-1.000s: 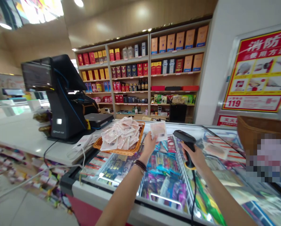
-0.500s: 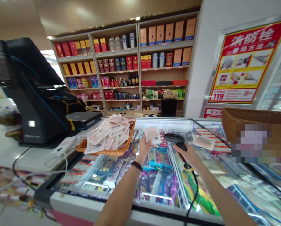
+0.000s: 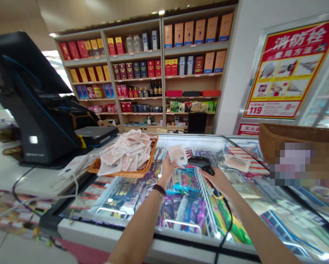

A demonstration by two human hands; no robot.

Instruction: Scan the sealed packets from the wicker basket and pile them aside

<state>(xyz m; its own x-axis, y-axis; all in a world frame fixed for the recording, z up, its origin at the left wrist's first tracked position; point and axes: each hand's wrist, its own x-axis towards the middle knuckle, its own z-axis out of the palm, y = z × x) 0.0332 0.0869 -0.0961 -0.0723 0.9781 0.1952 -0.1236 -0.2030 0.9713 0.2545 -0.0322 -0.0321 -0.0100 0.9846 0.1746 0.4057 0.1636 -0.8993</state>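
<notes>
My left hand (image 3: 167, 169), with a dark beaded bracelet at the wrist, pinches a small clear packet (image 3: 177, 154) by its lower left edge. A barcode shows on the packet's right side. My right hand (image 3: 214, 179) is wrapped around the handle of a black barcode scanner (image 3: 199, 161), whose head faces the packet from close by on the right. Its cord runs down toward the front edge. Left of my left hand, an orange wicker basket (image 3: 150, 161) holds a heap of similar packets (image 3: 128, 150). Another flat packet (image 3: 237, 163) lies on the glass to the right.
Beneath my hands is a glass-topped freezer (image 3: 115, 238) with colourful wrapped goods inside. A black checkout terminal (image 3: 43, 121) stands at the left. A brown basket (image 3: 299, 134), partly blurred, sits at the right. Shelves (image 3: 137, 80) of boxes and bottles line the back wall.
The scanner has shifted slightly left, closer to the packet. The packet stays pinched in my left hand. The view has tilted a little.
</notes>
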